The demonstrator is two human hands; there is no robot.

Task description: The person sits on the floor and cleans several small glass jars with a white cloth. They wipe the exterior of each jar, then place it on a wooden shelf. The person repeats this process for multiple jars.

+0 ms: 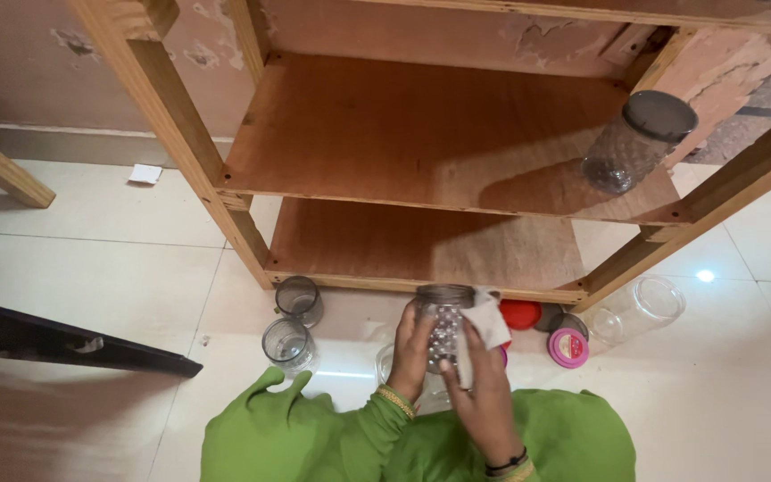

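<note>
Textured glass jar (444, 323) empty, left hand (412, 350) gripping it, right hand (484, 393) pinching white cloth (485, 323)

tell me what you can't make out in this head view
- Lower part of the textured glass jar: covered by the left hand, the right hand and the white cloth.
- Clear container on the floor: mostly behind the hands.
- Red lid: partly behind the cloth.
- Top shelf: cut off by the upper edge.
</note>
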